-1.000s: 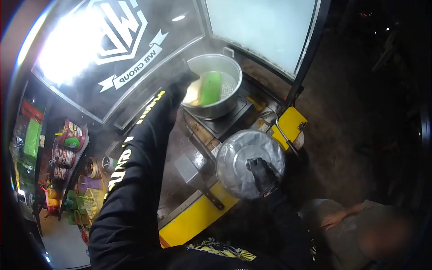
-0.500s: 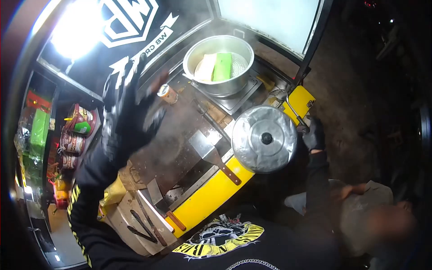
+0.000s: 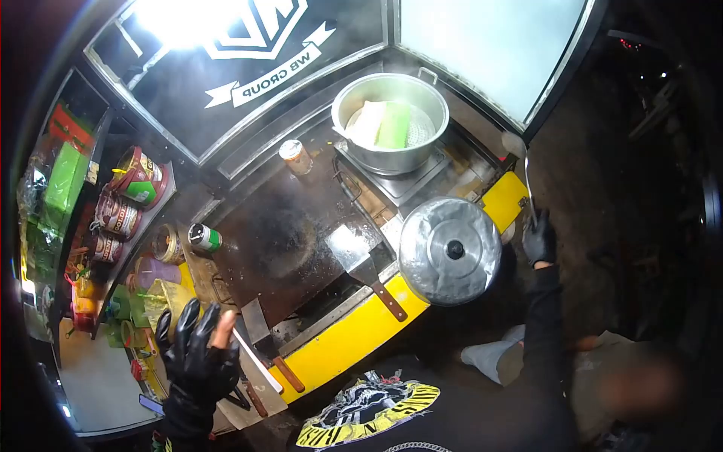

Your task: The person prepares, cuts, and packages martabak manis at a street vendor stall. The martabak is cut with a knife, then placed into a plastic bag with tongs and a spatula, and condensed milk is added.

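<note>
Stained dark griddle [image 3: 275,230], lettered panel [image 3: 275,77] behind — utensil [image 3: 529,179] in right hand [image 3: 540,240].

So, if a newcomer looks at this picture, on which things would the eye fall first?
Probably on the big metal pot at upper centre, with a green block and a pale one inside. Next, perhaps, the round metal lid below and right of it. Then the black-gloved left hand at lower left, spread open with one finger bare.

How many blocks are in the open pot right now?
2: a pale block and, close beside it on the right, a green block, both in the pot. Any beneath them would be hidden.
</note>
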Demonstrator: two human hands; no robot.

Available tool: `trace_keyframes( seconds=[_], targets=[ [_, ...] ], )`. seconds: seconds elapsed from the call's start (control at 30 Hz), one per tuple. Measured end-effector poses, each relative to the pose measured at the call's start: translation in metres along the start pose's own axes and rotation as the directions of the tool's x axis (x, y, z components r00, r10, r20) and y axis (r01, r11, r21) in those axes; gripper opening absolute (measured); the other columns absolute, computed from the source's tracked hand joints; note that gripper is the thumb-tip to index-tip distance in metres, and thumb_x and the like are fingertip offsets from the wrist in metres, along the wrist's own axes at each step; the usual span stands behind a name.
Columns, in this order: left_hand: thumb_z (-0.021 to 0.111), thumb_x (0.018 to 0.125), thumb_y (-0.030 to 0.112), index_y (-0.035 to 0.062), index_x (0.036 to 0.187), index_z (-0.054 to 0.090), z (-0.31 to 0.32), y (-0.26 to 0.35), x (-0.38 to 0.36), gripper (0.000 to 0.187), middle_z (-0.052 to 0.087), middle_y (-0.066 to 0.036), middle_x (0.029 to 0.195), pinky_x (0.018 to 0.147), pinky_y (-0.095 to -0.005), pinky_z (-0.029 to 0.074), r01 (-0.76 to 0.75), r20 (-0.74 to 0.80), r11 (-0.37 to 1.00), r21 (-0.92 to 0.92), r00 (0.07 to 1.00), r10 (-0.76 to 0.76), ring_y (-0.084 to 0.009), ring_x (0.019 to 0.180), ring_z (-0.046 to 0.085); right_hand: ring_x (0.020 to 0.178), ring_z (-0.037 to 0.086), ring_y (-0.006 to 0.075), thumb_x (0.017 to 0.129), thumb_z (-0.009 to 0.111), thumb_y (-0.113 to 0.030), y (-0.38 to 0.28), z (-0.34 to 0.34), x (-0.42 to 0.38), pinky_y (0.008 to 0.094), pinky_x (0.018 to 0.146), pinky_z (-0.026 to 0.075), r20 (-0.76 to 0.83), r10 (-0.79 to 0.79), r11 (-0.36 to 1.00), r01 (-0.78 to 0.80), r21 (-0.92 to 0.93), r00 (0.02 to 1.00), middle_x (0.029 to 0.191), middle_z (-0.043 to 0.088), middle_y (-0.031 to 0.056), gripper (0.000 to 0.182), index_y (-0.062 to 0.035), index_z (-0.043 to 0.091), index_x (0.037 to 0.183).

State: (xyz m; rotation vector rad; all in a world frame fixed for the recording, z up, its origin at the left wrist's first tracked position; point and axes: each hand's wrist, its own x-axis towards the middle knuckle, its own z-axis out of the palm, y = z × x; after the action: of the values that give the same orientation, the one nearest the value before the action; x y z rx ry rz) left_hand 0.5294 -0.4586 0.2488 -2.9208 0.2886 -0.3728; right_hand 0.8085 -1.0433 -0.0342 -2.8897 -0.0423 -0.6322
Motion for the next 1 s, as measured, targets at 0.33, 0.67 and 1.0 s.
trace_keyframes(
  seconds=[0.33,0.67,1.0],
  targets=[
    [0.063,0.077,0.016,-0.0013,0.127,0.052,-0.037,0.013,0.003,0.054,0.058,-0.024,0.115,0.099,-0.0503,0.038,-0.030,0.059,0.984,-0.177,0.997,0.041,-0.0411,0.110,0.055,0.091,0.066,0.0355,0.082,0.059,-0.033,-0.250,-0.074,0.259,0.0425,0.080,0.052,0.376,-0.325,0.928,0.370,-0.051,0.868,0.098,0.068,0.0195,0.034,-0.0038,0.070,0.096],
    [0.068,0.080,0.008,0.0057,0.132,0.051,-0.028,0.018,-0.002,0.055,0.048,-0.022,0.135,0.101,-0.0463,0.039,0.145,0.126,0.956,-0.254,0.985,-0.116,-0.0393,0.122,0.048,0.100,0.066,0.0308,0.078,0.065,-0.024,-0.262,0.000,0.311,0.0394,0.086,0.052,0.684,-0.075,0.997,0.031,0.077,0.725,0.109,0.067,0.0162,0.033,-0.0078,0.071,0.106],
    [0.068,0.082,0.011,0.0046,0.133,0.050,-0.011,0.010,0.000,0.054,0.047,-0.022,0.136,0.102,-0.0470,0.038,0.164,0.180,0.939,-0.302,0.977,-0.113,-0.0406,0.124,0.046,0.102,0.064,0.0323,0.073,0.072,-0.041,-0.219,0.033,0.292,0.0398,0.089,0.050,0.492,-0.247,0.965,0.260,0.043,0.835,0.110,0.067,0.0164,0.047,-0.0103,0.070,0.108]
  ],
)
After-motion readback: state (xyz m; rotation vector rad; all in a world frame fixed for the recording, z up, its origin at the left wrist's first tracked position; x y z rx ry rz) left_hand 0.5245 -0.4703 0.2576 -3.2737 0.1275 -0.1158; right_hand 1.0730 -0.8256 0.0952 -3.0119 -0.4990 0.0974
